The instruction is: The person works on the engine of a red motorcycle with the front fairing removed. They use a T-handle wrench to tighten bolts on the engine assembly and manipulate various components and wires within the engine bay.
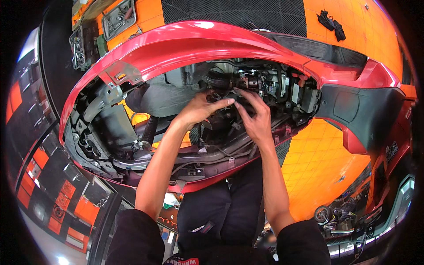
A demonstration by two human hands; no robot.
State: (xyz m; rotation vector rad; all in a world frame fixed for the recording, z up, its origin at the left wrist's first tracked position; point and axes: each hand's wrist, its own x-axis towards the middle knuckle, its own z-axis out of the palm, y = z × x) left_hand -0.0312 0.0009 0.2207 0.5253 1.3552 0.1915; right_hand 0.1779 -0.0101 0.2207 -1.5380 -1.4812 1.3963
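Observation:
Both my hands reach down into the open body of a red scooter [190,37], over its exposed engine bay. My left hand [197,109] comes in from the left, thumb pointing right and the other fingers curled down among dark parts. Facing it, my right hand [256,120] has its fingers bent toward the left thumb. The fingertips of both hands nearly meet below a black ribbed rubber hose [217,79] and a metal fitting [251,83]. Whatever lies between the fingers is too small and too shaded to name.
A frame tube [207,157] runs along the near side of the opening. At the far left, a metal tray [118,20] holds tools. Black gloves [331,25] lie on the orange floor [320,163] at the far right. Another motorcycle [340,216] stands lower right.

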